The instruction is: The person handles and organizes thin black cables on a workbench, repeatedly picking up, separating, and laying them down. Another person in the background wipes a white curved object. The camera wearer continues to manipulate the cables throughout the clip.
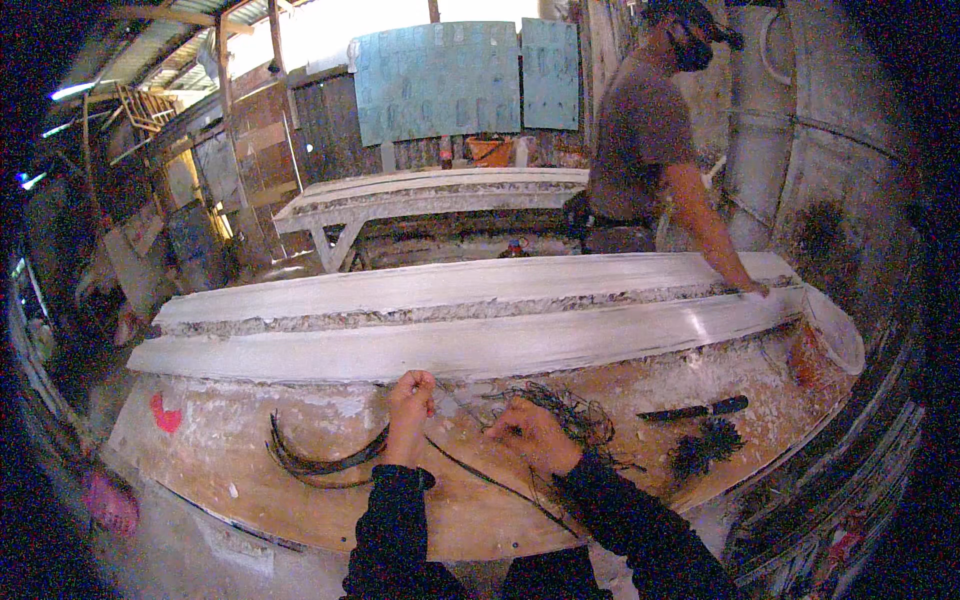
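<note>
My left hand is raised over the worktable with its fingers pinched on a thin dark strand. The strand runs across toward my right hand, whose fingers are closed together around its other end. Left of my left wrist lies a curved bundle of dark strips. A longer dark strip slants across the board below my hands. Behind and beside my right hand spreads a loose tangle of dark strands.
A dark-handled knife and a dark bristly clump lie on the right of the wooden board. Two long white planks cross beyond. A white bucket lies tipped at right. A masked co-worker touches the far plank.
</note>
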### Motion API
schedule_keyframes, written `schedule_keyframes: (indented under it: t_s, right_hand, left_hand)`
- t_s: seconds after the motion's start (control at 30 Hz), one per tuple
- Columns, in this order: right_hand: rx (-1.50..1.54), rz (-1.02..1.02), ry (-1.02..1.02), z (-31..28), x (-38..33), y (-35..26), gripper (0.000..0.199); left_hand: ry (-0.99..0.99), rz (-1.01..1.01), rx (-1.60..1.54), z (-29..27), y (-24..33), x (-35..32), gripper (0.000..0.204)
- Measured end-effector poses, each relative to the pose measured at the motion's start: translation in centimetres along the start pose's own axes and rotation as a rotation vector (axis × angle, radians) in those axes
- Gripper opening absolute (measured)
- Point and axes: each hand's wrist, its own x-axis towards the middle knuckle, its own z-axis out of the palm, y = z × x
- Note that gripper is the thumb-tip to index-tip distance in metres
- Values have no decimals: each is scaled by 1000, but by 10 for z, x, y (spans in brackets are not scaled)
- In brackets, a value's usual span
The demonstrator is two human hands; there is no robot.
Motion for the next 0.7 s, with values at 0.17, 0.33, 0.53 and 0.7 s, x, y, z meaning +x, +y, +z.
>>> schedule_keyframes:
  t_s: [0.17, 0.33, 0.53, 0.7]
  right_hand:
    - [-48, 130, -67, 0, 0, -17, 5]
    - [57, -36, 196, -19, 0, -14, 15]
    - [298, -38, 689, -37, 3, 7, 20]
    - [507, 89, 857, -46, 4, 14, 17]
  left_hand:
    - [7, 17, 4, 3, -5, 1, 10]
    - [-280, 18, -223, -7, -5, 7, 9]
    - [-575, 4, 78, 7, -8, -6, 17]
    - [-715, 155, 162, 27, -3, -21, 25]
